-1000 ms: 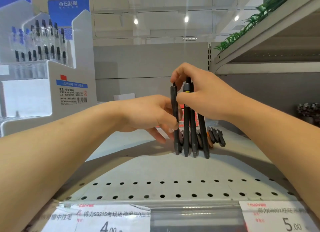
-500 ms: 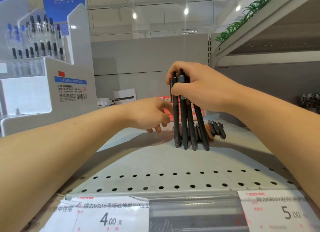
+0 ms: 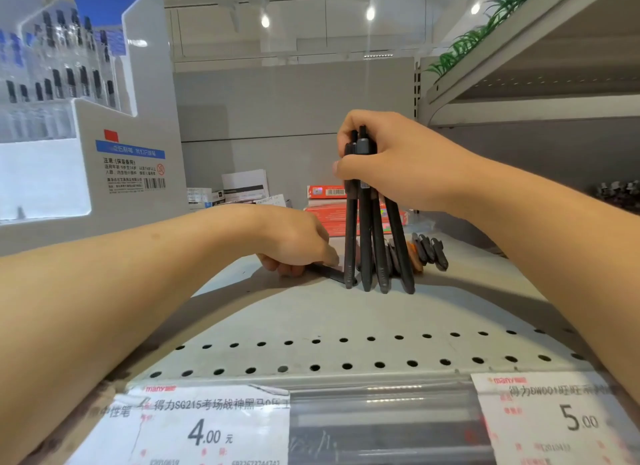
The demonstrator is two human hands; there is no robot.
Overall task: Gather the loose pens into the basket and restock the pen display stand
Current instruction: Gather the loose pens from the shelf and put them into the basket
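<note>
While upright on shelf [image 3: 311, 319]: display stand [image 3: 104, 173] (pens [image 3: 62, 80] inside)

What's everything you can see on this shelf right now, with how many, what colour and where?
bundle of pens: four or so, black, upright, tips on the shelf, centre
loose pen: one, black, flat on the shelf, left of the bundle
pile of pens: several, black, lying behind the bundle
shelf: one, grey, perforated near its front edge
display stand: one, white and blue, holding pens, far left
red boxes: a few, stacked at the back
price tags: two, white, on the front rail, 4.00 and 5.00
left hand: low on the shelf, fingers on the loose pen
right hand: grips the top of the bundle
</note>
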